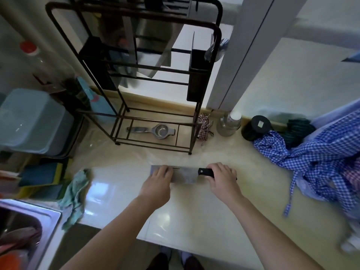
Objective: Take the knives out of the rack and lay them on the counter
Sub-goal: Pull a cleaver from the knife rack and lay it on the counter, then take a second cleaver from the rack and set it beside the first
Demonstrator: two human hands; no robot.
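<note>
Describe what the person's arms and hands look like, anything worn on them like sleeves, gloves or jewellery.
Both arms are bare as far up as the picture shows, with no sleeves in view. The left hand and right hand wear no gloves, and no rings, watch or bracelet are visible on either.

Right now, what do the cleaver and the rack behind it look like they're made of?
Cleaver: dull grey steel-looking blade with a faint sheen, and a black handle, plastic or wood, under the right hand. Rack: thin dark rods, probably coated metal, matte.
</note>
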